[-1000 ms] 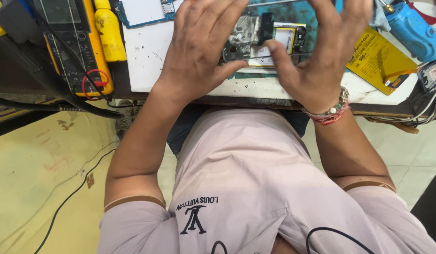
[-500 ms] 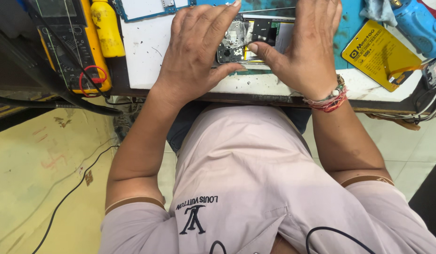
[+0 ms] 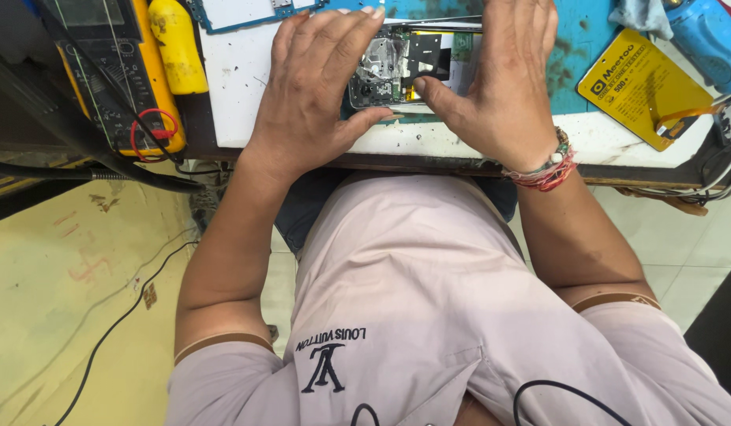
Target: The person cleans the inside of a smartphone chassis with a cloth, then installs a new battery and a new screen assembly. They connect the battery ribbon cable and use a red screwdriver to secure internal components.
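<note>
Lying flat at the near edge of the white bench [image 3: 247,95], the opened phone [image 3: 409,67] is pinched between the left hand [image 3: 318,87] and right hand [image 3: 500,79], thumbs at its near rim. Light, stiff, probably fragile with boards exposed; hold by frame edges, though fingers hide the far side.

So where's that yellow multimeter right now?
The yellow multimeter lies at the far left of the workbench in the head view, beside a yellow bottle, left of the left hand.
</note>
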